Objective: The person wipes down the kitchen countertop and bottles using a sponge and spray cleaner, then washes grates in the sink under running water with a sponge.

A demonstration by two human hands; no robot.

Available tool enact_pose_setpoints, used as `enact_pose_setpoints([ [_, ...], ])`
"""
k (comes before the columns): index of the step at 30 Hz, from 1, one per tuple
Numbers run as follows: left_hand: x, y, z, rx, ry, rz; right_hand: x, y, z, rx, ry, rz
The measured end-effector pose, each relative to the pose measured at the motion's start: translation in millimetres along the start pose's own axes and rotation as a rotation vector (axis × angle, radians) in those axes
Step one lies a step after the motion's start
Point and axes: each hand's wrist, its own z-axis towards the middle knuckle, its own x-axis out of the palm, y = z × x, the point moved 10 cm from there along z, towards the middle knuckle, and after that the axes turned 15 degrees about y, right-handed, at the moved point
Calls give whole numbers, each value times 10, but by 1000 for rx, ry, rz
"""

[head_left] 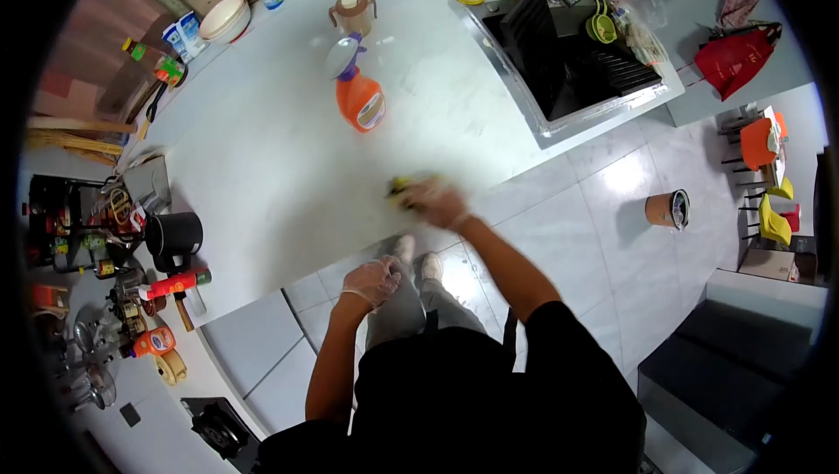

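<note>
My right hand (439, 203), in a clear plastic glove and blurred by motion, is closed on a yellow and dark sponge (399, 193) at the front edge of the white countertop (288, 159). My left hand (373, 283), also gloved, hangs just off the counter edge above my leg; its fingers are curled, and nothing shows in them. An orange spray bottle (360, 103) with a purple nozzle lies or stands farther back on the counter. Behind it is a brownish two-handled cup (353, 13).
The sink (568, 63) holds black racks at the back right. A black pot (173, 238), bottles and a gas stove (218, 430) are on the left. White bowls (225, 19) sit at the back left. On the tiled floor stands a brown bin (667, 209).
</note>
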Motion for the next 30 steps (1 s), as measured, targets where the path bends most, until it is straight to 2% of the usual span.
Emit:
enact_pose_setpoints([
  [1,-138,-37,-29,47,-104,-3,-193,-615,-152,344,147,81],
  [2,-236,-74,-29,74,-153,-42,-449,-1112,-447,341,-185,-4],
  [3,-336,-114,-31,102,-201,-79,-1020,-1278,-516,363,-309,-1],
  [4,-426,-153,-42,132,-250,-116,-1241,-1588,-655,493,-360,35],
  [5,-503,-216,-65,172,-302,-156,-1422,-1833,-745,772,-376,152],
  [6,-568,-216,-32,190,-378,-161,-1436,-2017,-841,840,-448,21],
  [8,-672,-212,86,236,-534,-185,-1436,-1901,-790,977,-552,13],
  [9,-731,-250,120,269,-601,-231,-1274,-1739,-715,967,-588,-57],
  [10,-844,-289,160,304,-671,-273,-988,-1610,-546,922,-436,-155],
  [11,-977,-328,200,338,-743,-317,-706,-1371,-436,650,-466,-64],
  [12,-1076,-369,267,343,-777,-331,-381,-1157,-286,812,-79,-154],
  [14,-1261,-410,383,339,-851,-363,-824,-249,6,163,-1,-130],
  [17,-1480,-439,500,321,-924,-473,-753,-517,117,-213,182,63],
  [20,-1518,-495,579,316,-982,-490,-804,-1285,566,-166,289,52],
  [22,-1513,-530,686,311,-989,-540,-927,-1850,990,-187,181,17],
  [25,-1448,-603,806,295,-971,-603,-1171,-2988,1822,140,-54,-126],
  [26,-1436,-637,833,279,-969,-613,-1346,-3309,2147,322,-45,-4],
  [27,-1417,-659,866,265,-967,-624,-1330,-3686,2314,521,-163,-101],
  [28,-1392,-677,891,262,-977,-620,-1431,-3766,2515,598,-267,-107],
  [30,-1367,-771,929,269,-983,-612,-1203,-3974,2795,659,-209,-108],
])
